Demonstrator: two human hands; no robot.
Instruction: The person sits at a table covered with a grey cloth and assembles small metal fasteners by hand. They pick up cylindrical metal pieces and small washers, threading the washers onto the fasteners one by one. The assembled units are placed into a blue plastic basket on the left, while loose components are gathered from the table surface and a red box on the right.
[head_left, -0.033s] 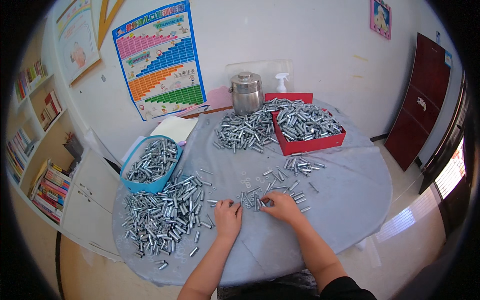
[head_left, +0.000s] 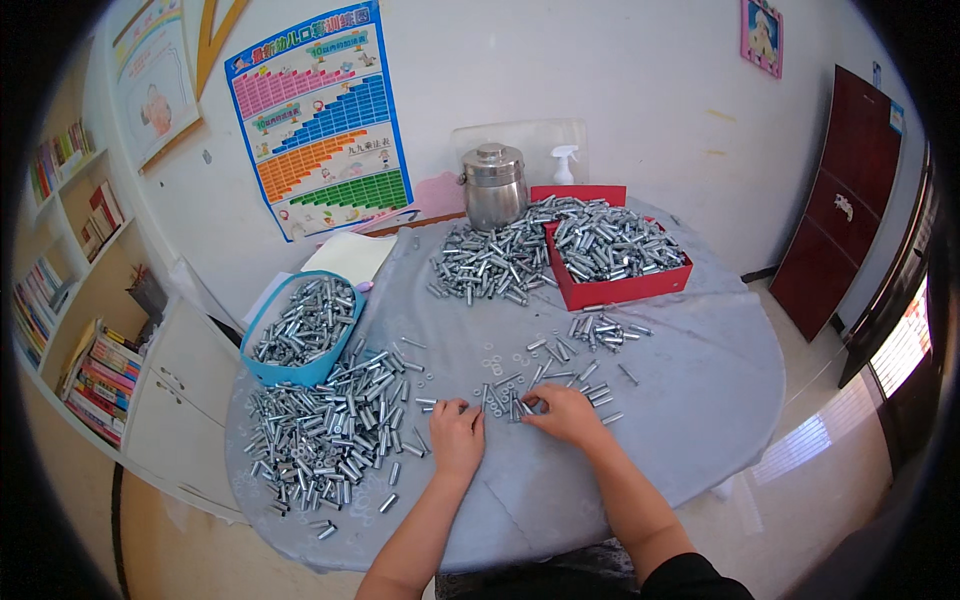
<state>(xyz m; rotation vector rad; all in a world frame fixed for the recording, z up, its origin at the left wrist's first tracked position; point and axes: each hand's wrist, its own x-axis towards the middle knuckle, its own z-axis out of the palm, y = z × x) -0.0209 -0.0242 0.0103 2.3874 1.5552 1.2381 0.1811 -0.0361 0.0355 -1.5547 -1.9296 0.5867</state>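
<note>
metal fastener (head_left: pixel 526 408) pinched in right hand (head_left: pixel 562 413); left hand (head_left: pixel 459 436) curled, contents unclear; lettered poster (head_left: pixel 320 125).

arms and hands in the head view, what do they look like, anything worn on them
The left hand and right hand wear no gloves, and both forearms are uncovered, with no watch or bracelet visible. A black sleeve shows on the right arm, ending near the elbow; the left sleeve is out of view.

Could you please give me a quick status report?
Left hand beside small metal parts, grip unclear. Right hand at the same parts, grip also unclear. Larger metal pile left of both hands.
</note>
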